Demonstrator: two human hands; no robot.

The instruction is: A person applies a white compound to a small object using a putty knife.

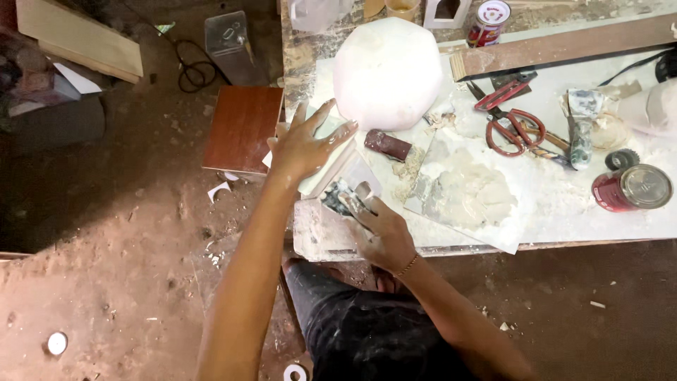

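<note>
A red labelled tin stands at the table's far edge, another red can lies at right

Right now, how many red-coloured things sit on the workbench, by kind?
Red tins: 2, one upright at the back, one lying at the right
Red-handled scissors: 1
Red-handled pliers: 1
Dark red tool handle: 1
Total: 5

Craft workshop: plaster-dusted workbench, scissors, dirt floor.

light: bright on white table, dim floor | shadows: soft, left | focus: slightly soft, mild glare
</note>
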